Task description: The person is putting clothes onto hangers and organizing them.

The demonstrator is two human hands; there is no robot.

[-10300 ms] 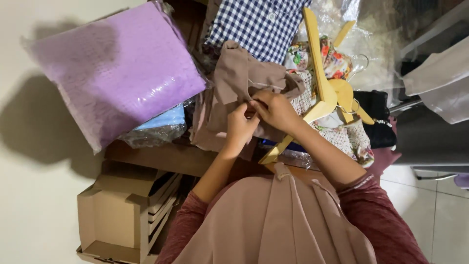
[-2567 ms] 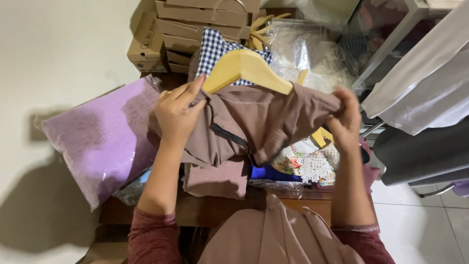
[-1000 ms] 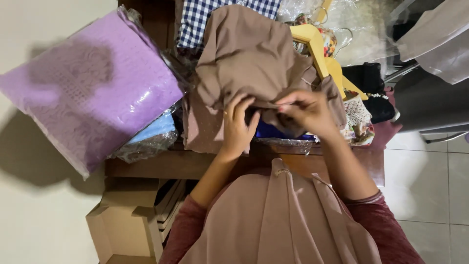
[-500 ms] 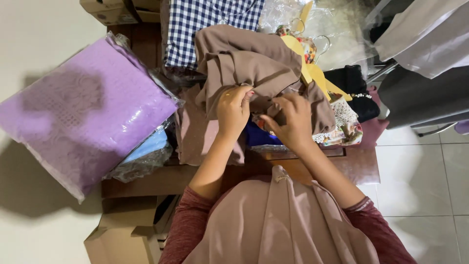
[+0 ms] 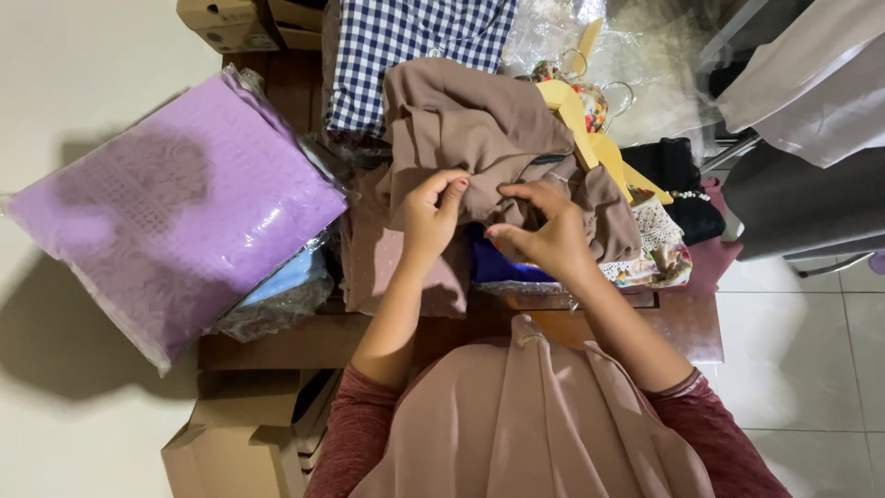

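A brown garment [image 5: 479, 129] lies bunched on a pile of clothes, still on a yellow wooden hanger [image 5: 590, 138] that sticks out to its right. My left hand [image 5: 431, 214] pinches the lower edge of the brown fabric between thumb and fingers. Just to the right, my right hand [image 5: 544, 232] grips a fold of the same garment, fingers curled. Both hands sit close together over the middle of the pile. Under them a pinkish-brown folded cloth [image 5: 387, 263] and a blue cloth [image 5: 502, 266] show.
A purple lace fabric in clear plastic [image 5: 175, 212] lies at the left. A blue-and-white checked cloth [image 5: 406, 46] is at the back, cardboard boxes [image 5: 249, 14] behind it and another box [image 5: 240, 443] near my knee. Grey garments [image 5: 802, 101] hang at the right. Everything rests on a low wooden table [image 5: 682, 318].
The brown garment on its hanger came down from being held up in the air onto the pile. My hands moved together and now work at its lower edge.
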